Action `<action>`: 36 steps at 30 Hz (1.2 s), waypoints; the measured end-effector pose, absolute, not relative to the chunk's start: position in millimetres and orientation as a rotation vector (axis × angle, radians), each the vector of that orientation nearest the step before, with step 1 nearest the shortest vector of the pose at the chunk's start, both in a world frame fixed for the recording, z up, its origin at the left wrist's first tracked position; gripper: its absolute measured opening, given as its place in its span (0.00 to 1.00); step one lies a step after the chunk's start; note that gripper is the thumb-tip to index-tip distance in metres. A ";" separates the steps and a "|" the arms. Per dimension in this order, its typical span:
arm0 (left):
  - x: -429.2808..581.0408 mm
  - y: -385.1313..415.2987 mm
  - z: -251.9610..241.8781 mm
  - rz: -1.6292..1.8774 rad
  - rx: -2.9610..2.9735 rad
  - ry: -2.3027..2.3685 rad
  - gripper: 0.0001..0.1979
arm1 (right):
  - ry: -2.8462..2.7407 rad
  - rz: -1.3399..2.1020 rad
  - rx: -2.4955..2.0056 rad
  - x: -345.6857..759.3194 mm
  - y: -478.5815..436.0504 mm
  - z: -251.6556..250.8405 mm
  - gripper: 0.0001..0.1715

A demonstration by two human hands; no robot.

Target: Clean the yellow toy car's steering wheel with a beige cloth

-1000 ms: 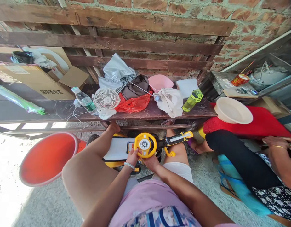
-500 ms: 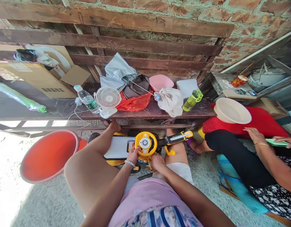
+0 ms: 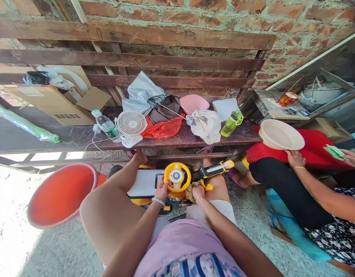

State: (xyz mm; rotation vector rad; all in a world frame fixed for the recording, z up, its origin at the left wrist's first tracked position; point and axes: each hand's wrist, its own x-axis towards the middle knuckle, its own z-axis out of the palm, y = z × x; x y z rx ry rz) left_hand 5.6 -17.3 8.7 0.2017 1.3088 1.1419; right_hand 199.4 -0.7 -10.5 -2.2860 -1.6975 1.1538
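A yellow toy steering wheel (image 3: 177, 186) with a grey centre sits on a yellow, white and black toy vehicle (image 3: 145, 181) between my legs. My left hand (image 3: 162, 191), with a beaded bracelet on its wrist, grips the lower left rim of the wheel. Just right of the wheel, my right hand (image 3: 198, 192) is closed on a brown cloth (image 3: 190, 193), whose lower part hangs beside the wheel. A black and yellow arm with a handle (image 3: 216, 168) sticks out to the right of the wheel.
A dark bench (image 3: 177, 140) ahead holds a fan (image 3: 131, 123), water bottle (image 3: 108, 126), green bottle (image 3: 231, 124) and pink bowl (image 3: 194, 104). A red bucket (image 3: 62, 194) stands left. At right, another person's hand (image 3: 295, 158) touches a cream basin (image 3: 281, 134); their other hand holds something green.
My right hand has shifted slightly up and right, and more of the brown cloth shows. My left hand stays on the wheel. The other person's hand has moved to the basin's rim.
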 end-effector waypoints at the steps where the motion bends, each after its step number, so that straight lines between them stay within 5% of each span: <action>1: 5.5 -17.2 8.6 1.140 0.199 1.315 0.19 | -1.627 1.161 -2.314 200.5 1.4 -10.7 0.25; 12: 7.0 -16.6 3.3 1.146 0.199 1.323 0.20 | -1.462 1.463 -2.107 191.8 -0.4 22.9 0.13; 19: 7.0 -16.8 6.3 1.108 0.258 1.349 0.25 | -2.218 0.960 -2.136 215.9 22.9 66.7 0.19; 26: 8.2 -16.7 0.0 1.079 0.354 1.444 0.24 | -2.280 0.590 -1.778 214.0 117.3 114.6 0.25; 36: 10.0 -20.0 -4.2 1.101 0.347 1.465 0.22 | -2.355 1.509 -1.933 168.0 200.5 20.7 0.12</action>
